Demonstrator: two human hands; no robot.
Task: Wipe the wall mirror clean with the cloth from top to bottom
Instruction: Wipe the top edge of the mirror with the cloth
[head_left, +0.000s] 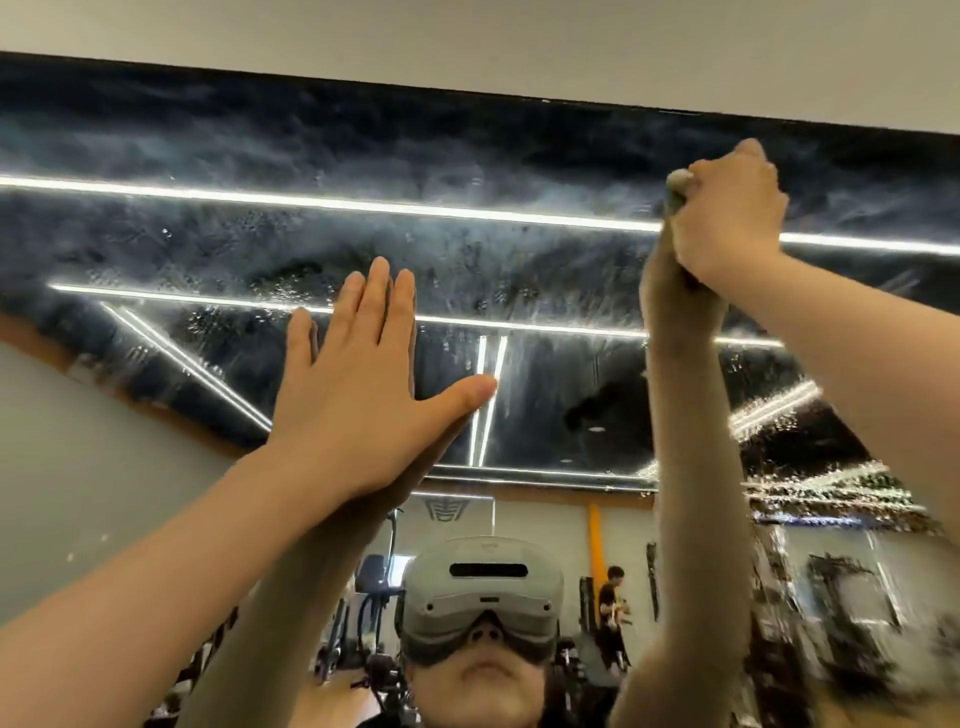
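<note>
The wall mirror fills most of the view, its upper part covered in smears and droplets. My left hand lies flat against the glass with straight fingers, near the middle. My right hand is raised near the mirror's top edge at the right, fingers curled round a small greyish cloth pressed to the glass. Only a corner of the cloth shows past my fingers. Both arms meet their own reflections in the mirror.
A pale wall runs above the mirror's top edge. The glass reflects ceiling light strips, gym machines, a person standing far back, and a headset on my head.
</note>
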